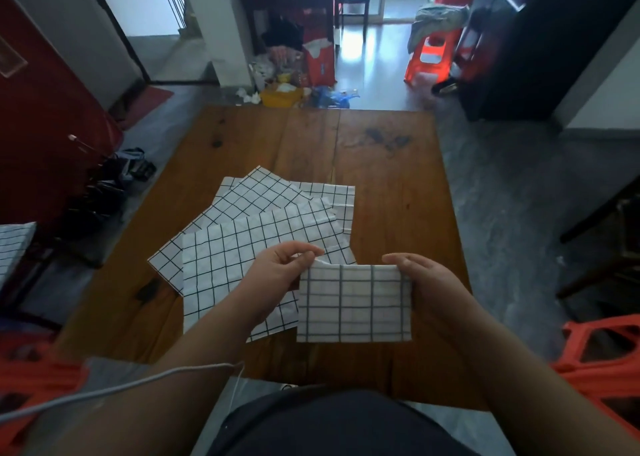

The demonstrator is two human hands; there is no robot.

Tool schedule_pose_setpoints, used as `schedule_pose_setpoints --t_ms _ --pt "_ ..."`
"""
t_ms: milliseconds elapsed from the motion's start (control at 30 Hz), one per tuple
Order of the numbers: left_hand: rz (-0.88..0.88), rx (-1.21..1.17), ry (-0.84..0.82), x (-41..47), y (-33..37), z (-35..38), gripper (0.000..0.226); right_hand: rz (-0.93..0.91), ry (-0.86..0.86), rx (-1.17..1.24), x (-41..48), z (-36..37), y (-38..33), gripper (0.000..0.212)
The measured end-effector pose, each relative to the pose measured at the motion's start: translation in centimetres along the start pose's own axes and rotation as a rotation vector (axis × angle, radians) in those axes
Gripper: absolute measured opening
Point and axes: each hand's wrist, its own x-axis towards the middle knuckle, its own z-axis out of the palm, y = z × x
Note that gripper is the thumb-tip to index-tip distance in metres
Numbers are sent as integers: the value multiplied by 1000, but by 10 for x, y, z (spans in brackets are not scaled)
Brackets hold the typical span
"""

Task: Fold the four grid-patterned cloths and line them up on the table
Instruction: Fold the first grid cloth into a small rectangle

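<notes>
One folded cloth [353, 303] is held over the near edge of the table [398, 178], its top corners pinched by the left hand [277, 268] and right hand [426, 275]. Seemingly three unfolded cloths [249, 234] lie overlapped behind it, the rearmost mostly covered.

Both bare forearms reach in from the near edge, converging toward the middle. The left grip [280, 268] pinches the far left corner of a folded cloth [353, 303] between thumb and curled fingers; the right grip [427, 279] holds its far right corner, palm turned inward
</notes>
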Motion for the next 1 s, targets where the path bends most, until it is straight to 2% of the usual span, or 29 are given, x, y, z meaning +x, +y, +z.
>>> schedule_pose_setpoints --t_ms 67,200,400,500,633,733,800,867,1000 --pt "-1 8 22 1 4 4 18 -67 63 -94 -2 -1 -1 18" --pt "-23 24 31 2 4 7 13 -213 109 -124 -5 -5 2 13" --pt "55 400 136 2 -7 11 9 -387 217 -371 -6 -2 6 8" --pt "118 507 187 3 -9 14 6 -463 247 -498 -5 -4 10 8" --pt "181 598 222 3 -8 16 8 -543 319 -629 1 -8 14 13" --pt "202 525 198 1 -3 15 6 -575 393 -850 4 -13 13 17" --pt "207 418 132 -2 2 15 6 -594 364 -971 4 -15 10 16" --pt "238 406 101 -5 9 18 11 -598 262 -1040 3 -15 7 14" --pt "274 447 82 -9 21 27 11 -472 -24 -890 -3 2 -7 18"
